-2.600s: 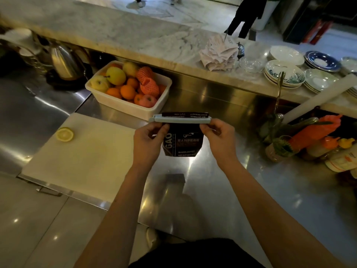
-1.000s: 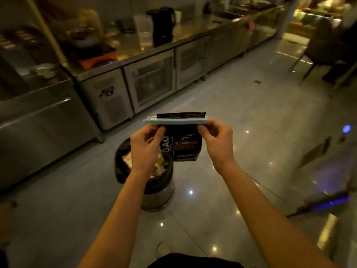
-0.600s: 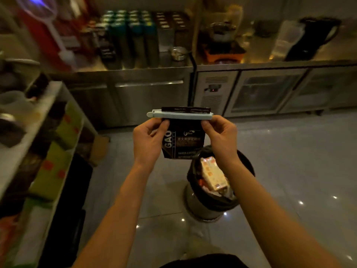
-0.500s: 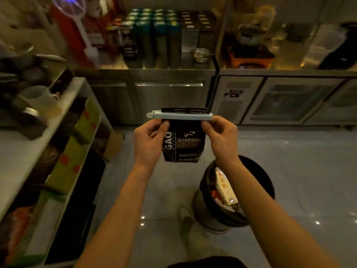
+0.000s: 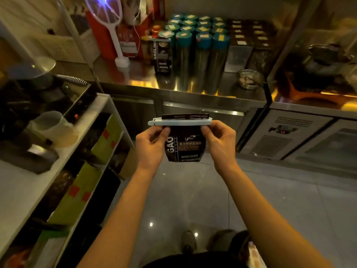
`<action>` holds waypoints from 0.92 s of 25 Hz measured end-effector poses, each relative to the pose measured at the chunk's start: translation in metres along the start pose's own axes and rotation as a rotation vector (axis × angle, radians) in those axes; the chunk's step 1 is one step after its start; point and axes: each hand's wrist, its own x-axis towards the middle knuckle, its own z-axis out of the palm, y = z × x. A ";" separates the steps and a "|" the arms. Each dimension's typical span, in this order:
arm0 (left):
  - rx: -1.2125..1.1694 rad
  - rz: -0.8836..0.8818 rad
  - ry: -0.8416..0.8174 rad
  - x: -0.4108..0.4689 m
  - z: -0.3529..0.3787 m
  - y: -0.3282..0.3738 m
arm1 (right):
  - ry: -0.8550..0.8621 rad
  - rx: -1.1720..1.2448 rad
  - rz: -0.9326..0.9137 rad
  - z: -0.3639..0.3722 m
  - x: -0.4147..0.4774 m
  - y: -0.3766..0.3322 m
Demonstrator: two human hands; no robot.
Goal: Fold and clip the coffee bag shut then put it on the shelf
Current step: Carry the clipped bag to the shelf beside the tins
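A small dark coffee bag (image 5: 185, 146) with white lettering hangs in front of me at chest height. Its folded top is pinched in a pale blue bar clip (image 5: 179, 122) that runs across the whole width. My left hand (image 5: 151, 145) grips the bag's left edge just under the clip. My right hand (image 5: 220, 141) grips the right edge the same way. Straight ahead is a steel counter shelf (image 5: 135, 74) with a taller matching coffee bag (image 5: 162, 55) standing on it.
Several teal-lidded canisters (image 5: 201, 53) and dark jars stand on the steel counter. A white fly-swatter racket (image 5: 108, 18) leans at the back left. A white rack (image 5: 92, 117) with a measuring cup (image 5: 52, 128) and green boxes is at my left. A bin edge shows at bottom right.
I have turned away from the fruit counter and across the kitchen floor, and now stand closer to the steel counter. The clipped bag stays held the same way in both hands.
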 end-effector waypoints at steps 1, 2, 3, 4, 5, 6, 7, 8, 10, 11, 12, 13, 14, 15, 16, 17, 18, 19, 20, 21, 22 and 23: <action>-0.009 -0.008 0.010 0.024 0.000 -0.004 | -0.006 -0.003 0.008 0.008 0.023 0.004; -0.012 -0.012 0.022 0.052 0.000 -0.011 | -0.013 -0.013 0.012 0.019 0.050 0.010; -0.015 -0.023 0.026 0.077 0.000 -0.018 | -0.027 -0.011 0.021 0.029 0.074 0.015; -0.013 -0.027 0.028 0.103 -0.001 -0.027 | -0.041 -0.012 0.028 0.039 0.097 0.022; 0.000 -0.030 0.038 0.128 -0.002 -0.037 | -0.051 -0.021 0.035 0.051 0.121 0.030; 0.007 -0.031 0.050 0.147 -0.002 -0.045 | -0.051 -0.034 0.037 0.057 0.137 0.036; 0.005 -0.038 0.059 0.175 -0.003 -0.058 | -0.048 -0.044 0.039 0.069 0.163 0.046; 0.010 -0.045 0.062 0.207 -0.004 -0.072 | -0.039 -0.055 0.040 0.083 0.191 0.057; 0.034 -0.058 0.064 0.266 -0.007 -0.094 | -0.006 -0.080 0.047 0.109 0.241 0.074; 0.045 -0.068 0.059 0.294 -0.009 -0.104 | 0.008 -0.104 0.053 0.123 0.264 0.081; 0.044 -0.082 0.054 0.324 -0.012 -0.113 | 0.019 -0.129 0.063 0.136 0.290 0.087; 0.044 -0.110 0.049 0.359 -0.014 -0.124 | 0.034 -0.151 0.088 0.152 0.320 0.096; 0.044 -0.129 0.041 0.387 -0.015 -0.132 | 0.045 -0.170 0.107 0.165 0.344 0.103; 0.043 -0.137 0.029 0.413 -0.015 -0.138 | 0.051 -0.183 0.119 0.176 0.366 0.110; 0.034 -0.144 0.010 0.439 -0.014 -0.145 | 0.064 -0.191 0.135 0.185 0.388 0.117; 0.029 -0.150 -0.007 0.462 -0.012 -0.150 | 0.080 -0.193 0.155 0.192 0.407 0.123; 0.019 -0.154 -0.023 0.482 -0.010 -0.156 | 0.090 -0.186 0.167 0.198 0.424 0.129; 0.016 -0.162 -0.030 0.499 -0.007 -0.163 | 0.096 -0.178 0.176 0.203 0.439 0.135; 0.026 -0.170 -0.033 0.518 -0.003 -0.171 | 0.097 -0.172 0.185 0.209 0.458 0.143; 0.049 -0.186 -0.027 0.536 0.001 -0.178 | 0.102 -0.172 0.204 0.213 0.475 0.150; 0.073 -0.209 -0.013 0.553 0.005 -0.186 | 0.110 -0.179 0.226 0.215 0.491 0.157; 0.098 -0.237 0.001 0.570 0.010 -0.195 | 0.114 -0.191 0.248 0.217 0.509 0.165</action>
